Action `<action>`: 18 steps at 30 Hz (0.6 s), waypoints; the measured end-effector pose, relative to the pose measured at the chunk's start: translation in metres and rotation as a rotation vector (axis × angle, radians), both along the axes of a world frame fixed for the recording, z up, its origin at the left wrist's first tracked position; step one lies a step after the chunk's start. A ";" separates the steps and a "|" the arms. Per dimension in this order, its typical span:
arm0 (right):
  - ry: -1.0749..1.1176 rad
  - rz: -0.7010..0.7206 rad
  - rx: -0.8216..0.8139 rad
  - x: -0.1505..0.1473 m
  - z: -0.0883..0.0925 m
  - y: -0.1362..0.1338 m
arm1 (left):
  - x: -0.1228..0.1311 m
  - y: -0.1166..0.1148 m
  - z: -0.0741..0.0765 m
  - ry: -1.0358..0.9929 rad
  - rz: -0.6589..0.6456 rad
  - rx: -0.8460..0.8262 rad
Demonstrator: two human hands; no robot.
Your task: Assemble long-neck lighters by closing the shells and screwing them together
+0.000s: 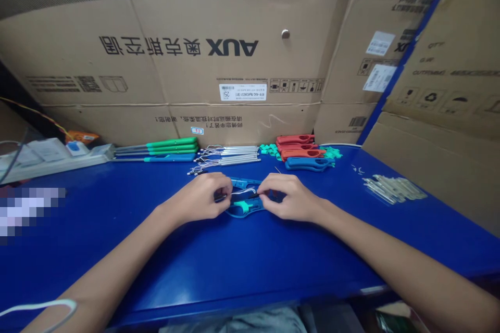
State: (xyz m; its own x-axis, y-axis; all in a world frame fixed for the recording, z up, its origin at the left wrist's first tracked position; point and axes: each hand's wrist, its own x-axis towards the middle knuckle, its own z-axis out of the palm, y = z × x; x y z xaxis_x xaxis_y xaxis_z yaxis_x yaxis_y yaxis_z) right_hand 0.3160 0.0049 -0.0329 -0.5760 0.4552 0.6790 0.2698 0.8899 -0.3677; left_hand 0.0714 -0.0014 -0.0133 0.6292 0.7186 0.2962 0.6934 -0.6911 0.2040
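Note:
Two blue plastic shell halves lie one behind the other on the blue table: the rear half [245, 183] and the front half [255, 207], which has a green trigger piece [245, 206] in it. My left hand [207, 196] is at their left end, fingers closed on something I cannot make out. Thin white wires [244, 192] run between the hands. At the right end, my right hand [283, 196] pinches at a small dark part by the wire ends, too small to name.
Behind the hands lie silver rods with wires [240, 154], green rings [270, 151], red shells [297, 146] and green-handled lighters [174, 144]. Clear tubes [394, 189] lie right, a power strip [89, 158] left. Cardboard [148, 83] walls the back of the blue table [234, 270].

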 end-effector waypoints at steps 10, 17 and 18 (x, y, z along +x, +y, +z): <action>-0.016 -0.015 -0.009 0.001 0.000 0.001 | 0.000 0.000 0.000 -0.017 0.007 0.009; -0.002 -0.011 -0.015 0.000 -0.002 0.001 | 0.003 -0.001 -0.003 -0.042 -0.008 0.057; 0.000 -0.009 -0.017 0.000 -0.002 0.001 | 0.004 -0.001 -0.004 -0.049 -0.012 0.066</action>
State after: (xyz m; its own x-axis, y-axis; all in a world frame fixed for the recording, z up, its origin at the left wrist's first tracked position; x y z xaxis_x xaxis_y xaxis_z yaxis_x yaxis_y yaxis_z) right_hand 0.3160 0.0056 -0.0346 -0.5720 0.4718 0.6710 0.2778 0.8811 -0.3827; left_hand 0.0753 -0.0026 -0.0171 0.6212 0.6889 0.3736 0.6750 -0.7125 0.1914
